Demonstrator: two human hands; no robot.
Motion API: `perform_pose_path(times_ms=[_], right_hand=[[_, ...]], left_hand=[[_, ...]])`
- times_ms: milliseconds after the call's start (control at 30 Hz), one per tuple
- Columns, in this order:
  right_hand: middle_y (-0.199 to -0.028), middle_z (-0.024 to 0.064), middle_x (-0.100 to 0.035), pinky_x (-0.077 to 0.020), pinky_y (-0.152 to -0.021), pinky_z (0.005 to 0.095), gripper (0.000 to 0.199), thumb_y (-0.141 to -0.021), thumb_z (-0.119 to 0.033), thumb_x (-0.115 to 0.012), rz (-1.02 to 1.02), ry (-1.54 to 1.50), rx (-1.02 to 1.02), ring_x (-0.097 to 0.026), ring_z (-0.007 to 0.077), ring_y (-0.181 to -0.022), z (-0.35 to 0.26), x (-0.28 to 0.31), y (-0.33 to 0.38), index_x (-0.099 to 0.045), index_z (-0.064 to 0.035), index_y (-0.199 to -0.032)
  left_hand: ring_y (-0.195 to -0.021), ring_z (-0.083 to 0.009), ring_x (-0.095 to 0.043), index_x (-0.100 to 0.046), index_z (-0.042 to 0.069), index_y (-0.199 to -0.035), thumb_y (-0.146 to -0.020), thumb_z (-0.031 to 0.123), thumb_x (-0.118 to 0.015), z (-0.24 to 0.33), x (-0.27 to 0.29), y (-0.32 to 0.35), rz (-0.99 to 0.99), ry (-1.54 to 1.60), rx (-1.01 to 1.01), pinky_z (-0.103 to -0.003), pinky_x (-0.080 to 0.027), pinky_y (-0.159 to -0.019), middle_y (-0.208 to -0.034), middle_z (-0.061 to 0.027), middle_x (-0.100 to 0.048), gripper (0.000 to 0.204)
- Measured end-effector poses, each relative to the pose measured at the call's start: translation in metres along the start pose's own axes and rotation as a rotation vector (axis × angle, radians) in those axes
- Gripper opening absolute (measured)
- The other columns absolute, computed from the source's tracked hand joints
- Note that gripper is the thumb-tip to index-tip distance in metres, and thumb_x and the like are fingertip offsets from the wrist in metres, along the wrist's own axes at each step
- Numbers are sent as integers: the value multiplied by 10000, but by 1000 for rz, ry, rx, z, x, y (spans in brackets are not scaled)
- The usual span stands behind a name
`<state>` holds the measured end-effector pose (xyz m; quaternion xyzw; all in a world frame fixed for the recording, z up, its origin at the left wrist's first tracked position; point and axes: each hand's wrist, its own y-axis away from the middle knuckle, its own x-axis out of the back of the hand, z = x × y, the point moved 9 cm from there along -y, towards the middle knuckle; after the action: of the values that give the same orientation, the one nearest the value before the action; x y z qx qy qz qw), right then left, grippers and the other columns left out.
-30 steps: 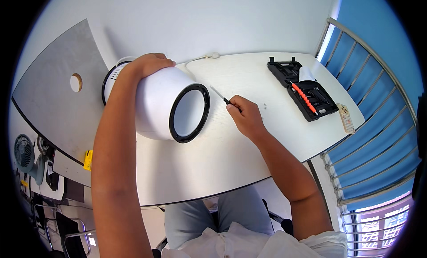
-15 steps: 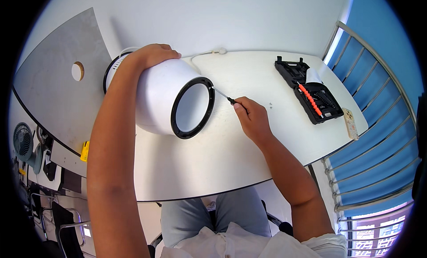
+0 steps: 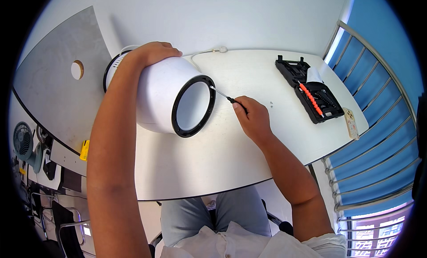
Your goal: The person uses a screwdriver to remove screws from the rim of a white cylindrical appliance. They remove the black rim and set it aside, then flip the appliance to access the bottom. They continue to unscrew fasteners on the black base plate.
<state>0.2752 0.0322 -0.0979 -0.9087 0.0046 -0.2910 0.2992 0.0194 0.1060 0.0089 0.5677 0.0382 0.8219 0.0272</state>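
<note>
A white, rounded appliance [image 3: 162,91] lies on its side on the table, its black-rimmed round end facing right and toward me. My left hand [image 3: 155,53] rests over its upper side, fingers bent over the far side and partly hidden. In my right hand [image 3: 252,118] is a screwdriver [image 3: 223,95], its black handle mostly covered by closed fingers. The silver shaft points up and left, and its tip meets the right part of the black ring [image 3: 212,100]. What sits under the tip is too small to make out.
To the right, an open black tool case [image 3: 315,98] contains an orange flexible shaft [image 3: 311,99]. Beside it a phone [image 3: 350,124] lies near the table edge. Small metal bits [image 3: 271,104] lie mid-table. A plugged cord [image 3: 207,51] runs behind. Metal railing [image 3: 382,67] borders the right.
The screwdriver's tip stays at the ring's right side, with only a slight shift of the right hand. The left hand and the appliance have hardly moved.
</note>
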Motion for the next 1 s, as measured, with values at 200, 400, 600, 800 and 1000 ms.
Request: perform_pose_path(times_ms=[200, 400, 600, 800, 1000], right_hand=[[-681, 22, -545, -427, -526, 334, 53, -808, -143, -658, 114, 263, 133, -543, 195, -586, -35, 17, 1, -645, -99, -833], [-640, 42, -525, -411, -518, 324, 115, -790, -176, -676, 121, 176, 52, -513, 188, -537, -40, 19, -7, -626, -74, -769], [-544, 16, -440, -330, -482, 275, 296, -864, -282, -573, -421, -285, -556, -429, 114, -516, 16, -13, -12, -562, -49, -681], [-571, 7, -448, -266, -431, 247, 225, -904, -206, -488, -679, -812, -749, -352, 103, -456, 9, -31, -2, -496, -71, -725], [-560, 35, -482, -324, -424, 274, 236, -931, -216, -489, -592, -275, -451, -398, 131, -456, 2, -17, -17, -499, -61, -754]], left_hand=[[-1023, -309, -604, -619, 95, -1196, -794, 515, -533, -5, 1, -3, 12, 0, -1, -413, -430, -935, -1162, -166, -626, 588], [-1046, -311, -602, -607, 83, -1221, -791, 515, -533, -2, -1, 0, -14, 13, -10, -397, -428, -949, -1184, -172, -620, 614], [-1064, -302, -595, -601, 80, -1231, -791, 516, -522, -7, 0, -4, 10, 6, -25, -384, -424, -952, -1201, -171, -612, 624], [-1081, -296, -587, -591, 90, -1250, -788, 517, -508, -6, 1, -5, 10, -31, -14, -381, -414, -960, -1224, -163, -604, 634], [-1087, -302, -583, -573, 95, -1271, -813, 510, -485, -3, -2, -4, -30, -58, -38, -386, -413, -961, -1238, -165, -595, 624]])
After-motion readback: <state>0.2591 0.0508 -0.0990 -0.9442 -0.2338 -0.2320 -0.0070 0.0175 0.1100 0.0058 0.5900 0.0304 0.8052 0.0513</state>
